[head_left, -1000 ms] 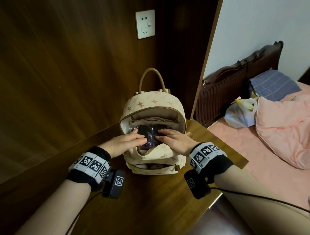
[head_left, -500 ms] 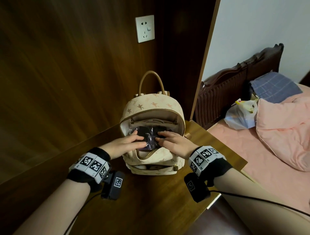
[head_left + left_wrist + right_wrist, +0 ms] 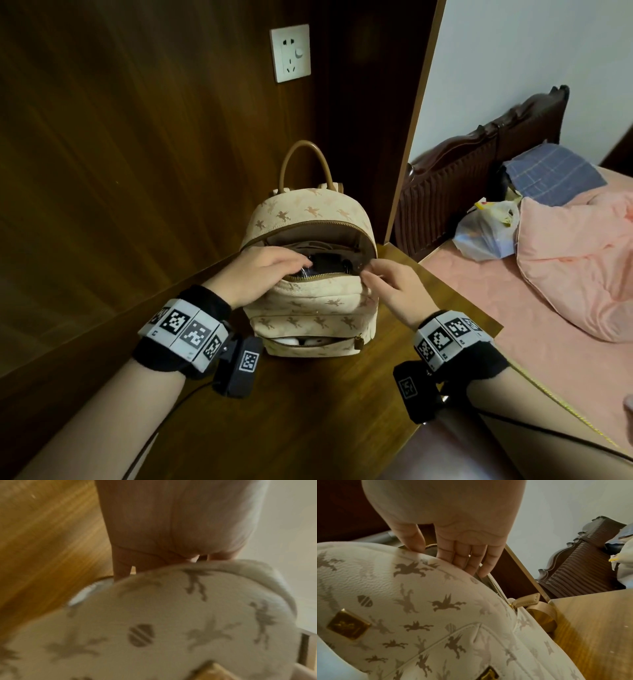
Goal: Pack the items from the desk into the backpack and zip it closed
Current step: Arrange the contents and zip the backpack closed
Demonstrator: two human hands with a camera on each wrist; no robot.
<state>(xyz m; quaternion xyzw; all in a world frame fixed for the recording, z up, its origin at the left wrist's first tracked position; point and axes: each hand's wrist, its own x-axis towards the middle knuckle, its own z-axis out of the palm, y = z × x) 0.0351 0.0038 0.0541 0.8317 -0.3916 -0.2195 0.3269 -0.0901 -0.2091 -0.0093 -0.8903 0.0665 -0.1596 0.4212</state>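
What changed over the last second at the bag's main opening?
The dark wrapped item has gone deeper into the backpack; only its top shows above the front zip edge. The left hand has slid in over it, fingers reaching inside. The right hand has come off the item and now pinches the front edge of the opening at its right end. The backpack stands where it did on the desk, main zip and front pocket still open.

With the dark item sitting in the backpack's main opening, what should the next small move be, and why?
Probably push the dark item lower with the left hand. It sits just below the open zipper edge, where the right hand pinches the backpack front panel. The front pocket also gapes.
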